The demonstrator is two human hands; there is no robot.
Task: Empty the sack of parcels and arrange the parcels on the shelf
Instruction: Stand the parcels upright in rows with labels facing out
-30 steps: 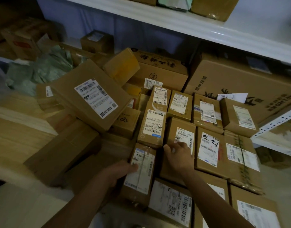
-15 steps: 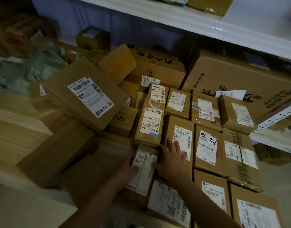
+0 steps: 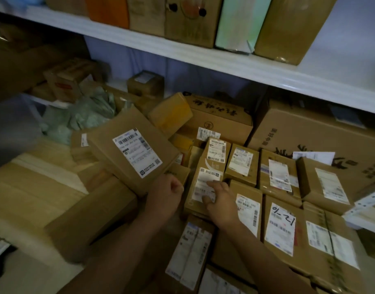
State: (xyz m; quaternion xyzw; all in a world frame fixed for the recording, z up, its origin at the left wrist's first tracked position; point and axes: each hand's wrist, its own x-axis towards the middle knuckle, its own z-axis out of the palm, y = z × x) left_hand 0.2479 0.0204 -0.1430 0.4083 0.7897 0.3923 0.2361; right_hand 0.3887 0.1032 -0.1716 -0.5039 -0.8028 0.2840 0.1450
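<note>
Brown cardboard parcels with white labels lie in rows on the lower shelf (image 3: 61, 211). My right hand (image 3: 221, 201) rests with spread fingers on a long narrow parcel (image 3: 205, 179) in the middle, thumb on its label. My left hand (image 3: 164, 195) hovers just left of it with fingers curled and nothing visible in them, below the corner of a large tilted box (image 3: 131, 149). Another narrow parcel (image 3: 191, 249) lies in front, between my forearms. A crumpled grey-green sack (image 3: 84, 115) lies at the back left.
Big printed cartons (image 3: 309, 132) fill the back right. The white upper shelf (image 3: 203, 58) carries upright boxes and a pale green packet (image 3: 239, 22). A long flat carton (image 3: 87, 215) lies front left. A white shelf bracket (image 3: 365, 206) juts in at the right.
Both hands left the front narrow parcel and moved up and back; the right now rests on the long parcel behind it. The view tilted up, showing the upper shelf.
</note>
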